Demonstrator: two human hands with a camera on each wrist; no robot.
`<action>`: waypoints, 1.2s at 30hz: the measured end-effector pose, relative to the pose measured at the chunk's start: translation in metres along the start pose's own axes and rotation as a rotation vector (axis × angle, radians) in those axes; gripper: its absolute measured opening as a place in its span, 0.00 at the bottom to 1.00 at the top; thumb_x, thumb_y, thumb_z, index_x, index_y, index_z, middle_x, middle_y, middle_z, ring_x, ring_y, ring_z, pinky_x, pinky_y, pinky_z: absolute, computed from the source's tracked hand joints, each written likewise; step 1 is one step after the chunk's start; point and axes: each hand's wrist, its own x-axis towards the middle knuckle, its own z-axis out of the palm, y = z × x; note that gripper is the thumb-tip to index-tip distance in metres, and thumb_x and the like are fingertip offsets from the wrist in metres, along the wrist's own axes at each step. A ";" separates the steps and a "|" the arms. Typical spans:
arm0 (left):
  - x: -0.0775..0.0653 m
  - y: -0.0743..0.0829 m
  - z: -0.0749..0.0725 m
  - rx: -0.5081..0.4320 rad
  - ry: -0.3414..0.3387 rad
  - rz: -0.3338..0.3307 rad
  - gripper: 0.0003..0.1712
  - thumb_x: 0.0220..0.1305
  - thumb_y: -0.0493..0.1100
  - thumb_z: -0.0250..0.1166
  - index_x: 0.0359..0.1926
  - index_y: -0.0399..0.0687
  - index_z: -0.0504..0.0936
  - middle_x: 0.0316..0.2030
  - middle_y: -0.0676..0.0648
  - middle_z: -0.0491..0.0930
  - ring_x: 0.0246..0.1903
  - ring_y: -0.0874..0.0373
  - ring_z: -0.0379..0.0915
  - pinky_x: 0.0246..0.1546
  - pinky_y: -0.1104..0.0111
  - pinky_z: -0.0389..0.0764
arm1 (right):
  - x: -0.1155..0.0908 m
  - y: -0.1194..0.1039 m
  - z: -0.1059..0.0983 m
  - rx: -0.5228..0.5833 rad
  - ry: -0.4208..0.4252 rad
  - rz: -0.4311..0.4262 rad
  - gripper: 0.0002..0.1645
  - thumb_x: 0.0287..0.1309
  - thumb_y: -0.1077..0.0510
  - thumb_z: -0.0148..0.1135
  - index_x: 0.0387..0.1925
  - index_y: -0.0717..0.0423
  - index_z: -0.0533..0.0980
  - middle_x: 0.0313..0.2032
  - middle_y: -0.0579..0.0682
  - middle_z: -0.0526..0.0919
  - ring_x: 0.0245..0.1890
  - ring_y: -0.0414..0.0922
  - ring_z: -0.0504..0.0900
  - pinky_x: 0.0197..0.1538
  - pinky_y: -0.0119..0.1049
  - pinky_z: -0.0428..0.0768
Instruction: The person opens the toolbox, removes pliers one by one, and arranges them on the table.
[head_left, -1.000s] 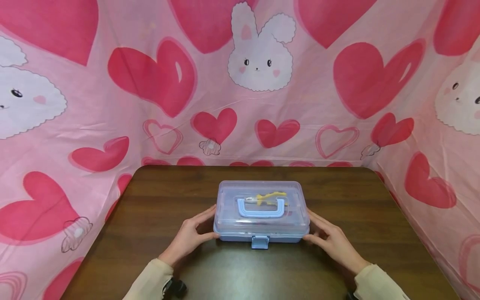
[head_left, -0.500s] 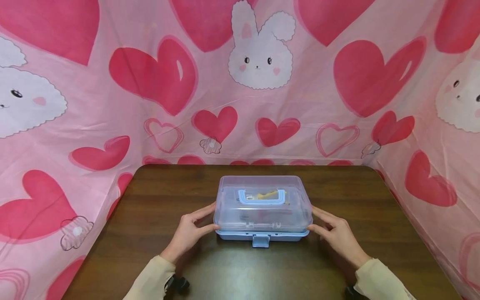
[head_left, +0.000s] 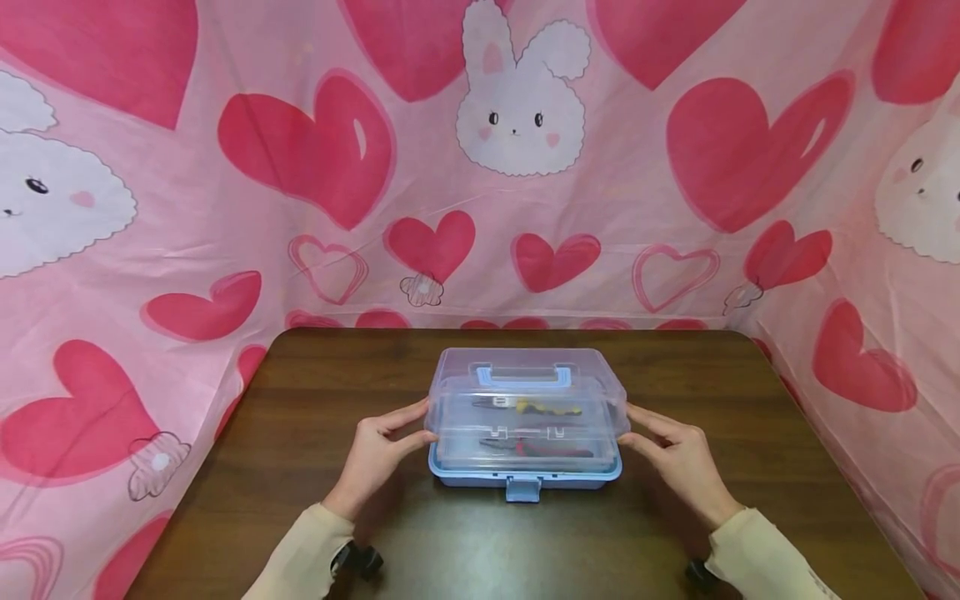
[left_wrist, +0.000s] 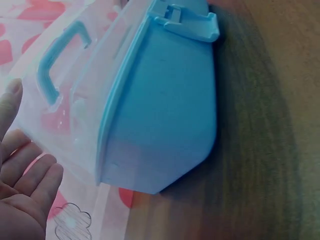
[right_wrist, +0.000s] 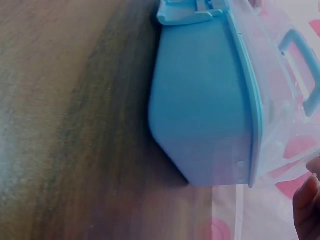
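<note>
- Blue box (head_left: 480, 481) sits on the table (head_left: 337, 375) between the hands, its clear lid (head_left: 525, 422) tilted up at the front.
- Person's left hand (head_left: 371, 454) and right hand (head_left: 682, 462) support the lid's 2 ends, probably to keep it even; each thumb is spread from nearly straight fingers. How hard they press, I cannot tell.
- Front latch (head_left: 522, 491) hangs down, apparently leaving the lid free.
- 2 tools show through the plastic: 1 yellow (head_left: 551, 408), 1 red (head_left: 558, 449).
- Dark wood grain underneath; pink cloth (head_left: 247, 225) with hearts and rabbits on 3 sides.

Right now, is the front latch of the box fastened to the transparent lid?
No, the latch sticks out from the base, apart from the raised lid.
</note>
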 end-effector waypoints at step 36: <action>0.076 0.049 -0.005 -0.012 0.223 -0.035 0.17 0.65 0.51 0.75 0.40 0.40 0.93 0.36 0.43 0.91 0.35 0.44 0.87 0.45 0.61 0.85 | 0.076 -0.038 -0.010 -0.002 0.131 0.221 0.27 0.67 0.36 0.66 0.45 0.55 0.89 0.17 0.50 0.78 0.17 0.48 0.73 0.27 0.36 0.74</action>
